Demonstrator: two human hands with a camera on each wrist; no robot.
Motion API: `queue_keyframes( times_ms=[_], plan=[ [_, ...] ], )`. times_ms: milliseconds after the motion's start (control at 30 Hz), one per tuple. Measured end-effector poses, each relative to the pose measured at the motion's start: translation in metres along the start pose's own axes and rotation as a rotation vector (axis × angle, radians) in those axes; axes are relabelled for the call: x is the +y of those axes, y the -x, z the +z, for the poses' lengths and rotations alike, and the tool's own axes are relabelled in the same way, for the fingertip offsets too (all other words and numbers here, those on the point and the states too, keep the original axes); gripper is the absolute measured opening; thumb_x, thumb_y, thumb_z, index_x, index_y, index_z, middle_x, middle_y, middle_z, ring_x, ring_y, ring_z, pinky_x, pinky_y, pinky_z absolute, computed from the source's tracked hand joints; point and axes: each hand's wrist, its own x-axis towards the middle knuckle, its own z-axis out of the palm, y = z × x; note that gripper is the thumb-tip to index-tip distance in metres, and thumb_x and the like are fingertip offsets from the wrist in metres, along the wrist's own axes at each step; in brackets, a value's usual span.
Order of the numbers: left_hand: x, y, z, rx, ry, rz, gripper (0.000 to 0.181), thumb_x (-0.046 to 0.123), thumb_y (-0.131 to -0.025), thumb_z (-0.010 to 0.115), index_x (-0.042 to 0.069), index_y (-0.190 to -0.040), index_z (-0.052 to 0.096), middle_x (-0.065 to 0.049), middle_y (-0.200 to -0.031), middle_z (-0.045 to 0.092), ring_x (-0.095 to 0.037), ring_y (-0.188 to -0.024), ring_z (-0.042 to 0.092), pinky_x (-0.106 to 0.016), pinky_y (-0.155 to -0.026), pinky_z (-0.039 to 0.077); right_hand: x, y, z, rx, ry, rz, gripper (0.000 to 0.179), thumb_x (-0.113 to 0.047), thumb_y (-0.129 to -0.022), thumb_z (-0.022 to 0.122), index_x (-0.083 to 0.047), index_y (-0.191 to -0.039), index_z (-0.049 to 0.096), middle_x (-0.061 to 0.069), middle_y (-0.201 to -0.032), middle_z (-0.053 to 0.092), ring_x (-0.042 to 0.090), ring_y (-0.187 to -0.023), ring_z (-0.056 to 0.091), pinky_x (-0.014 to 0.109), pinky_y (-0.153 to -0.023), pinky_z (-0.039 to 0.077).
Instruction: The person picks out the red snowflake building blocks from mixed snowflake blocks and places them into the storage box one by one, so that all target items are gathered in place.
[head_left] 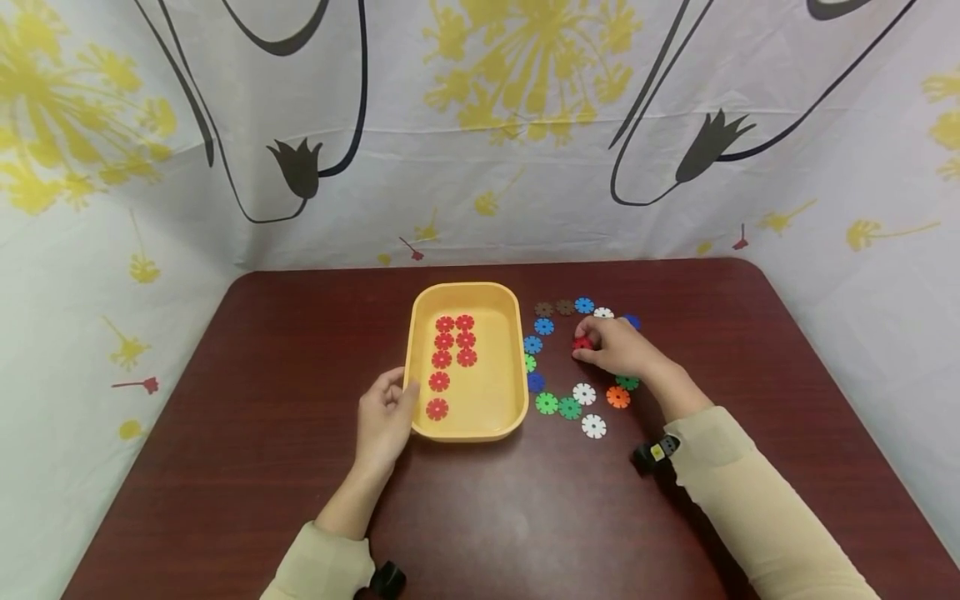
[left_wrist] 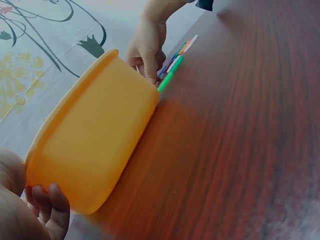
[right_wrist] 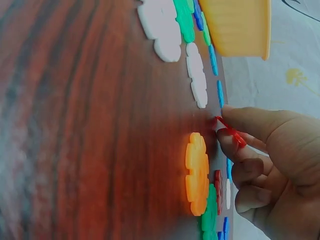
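Observation:
My left hand (head_left: 384, 417) holds the near left side of a yellow plastic tray (head_left: 491, 417). In the left wrist view, curled fingertips (left_wrist: 59, 197) lie against the tray's outer wall. Inside the tray, several red notched discs (head_left: 442, 359) form two columns along its left half. Just right of the tray, my right hand (head_left: 621, 346) pinches a red notched disc (right_wrist: 235, 134) between thumb and finger, tilted and close over the table. Another red disc (right_wrist: 218, 192) shows past the orange disc (right_wrist: 197, 175) in the right wrist view, while the head view hides it beneath the hand.
Loose notched discs lie around the right hand: brown (head_left: 543, 309), blue (head_left: 543, 326), white (head_left: 594, 427), light green (head_left: 547, 403) and green (head_left: 570, 408). They rest on a dark wooden table (head_left: 300, 333), with a patterned cloth (head_left: 465, 192) hanging behind it.

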Motion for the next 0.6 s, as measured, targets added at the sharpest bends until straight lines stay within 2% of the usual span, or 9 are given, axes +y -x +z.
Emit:
queue_keyframes(
  times_ms=[133, 267, 500, 600],
  plan=[
    [-0.0006, 0.0, 0.0001, -0.001, 0.002, -0.001, 0.037, 0.015, -0.099, 0.063, 0.002, -0.134, 0.059, -0.007, -0.072, 0.054, -0.012, -0.05, 0.05, -0.023, -0.045, 0.046, -0.0004, -0.0003, 0.0016, -0.002, -0.004, 0.006, 0.035, -0.015, -0.092, 0.077, 0.002, -0.119, 0.061, 0.007, -0.09, 0.067, 0.016, -0.068, 0.057, 0.033, -0.065, 0.05],
    [-0.0009, 0.0, 0.0003, -0.003, -0.003, 0.002, 0.037, 0.015, -0.099, 0.063, 0.002, -0.134, 0.059, -0.006, -0.071, 0.054, -0.012, -0.05, 0.05, -0.023, -0.045, 0.045, -0.0015, 0.0021, 0.0003, -0.019, -0.012, 0.013, 0.043, -0.012, -0.09, 0.078, 0.004, -0.125, 0.061, 0.012, -0.096, 0.068, 0.016, -0.062, 0.056, 0.033, -0.062, 0.051],
    [-0.0001, 0.0, -0.0001, -0.002, -0.003, 0.007, 0.038, 0.015, -0.099, 0.063, 0.001, -0.135, 0.058, -0.004, -0.071, 0.053, -0.012, -0.049, 0.049, -0.023, -0.045, 0.045, -0.0011, 0.0018, -0.0003, 0.011, 0.009, -0.011, 0.032, -0.014, -0.091, 0.077, 0.004, -0.116, 0.066, 0.006, -0.089, 0.069, 0.015, -0.068, 0.057, 0.031, -0.063, 0.051],
    [-0.0009, 0.0001, -0.0002, -0.006, 0.005, 0.011, 0.038, 0.014, -0.099, 0.063, 0.001, -0.135, 0.058, -0.004, -0.07, 0.052, -0.011, -0.049, 0.048, -0.022, -0.045, 0.044, -0.0003, 0.0009, 0.0014, 0.021, 0.018, -0.033, 0.027, -0.014, -0.092, 0.077, 0.002, -0.111, 0.067, 0.003, -0.082, 0.067, 0.014, -0.063, 0.055, 0.031, -0.061, 0.049]
  ],
)
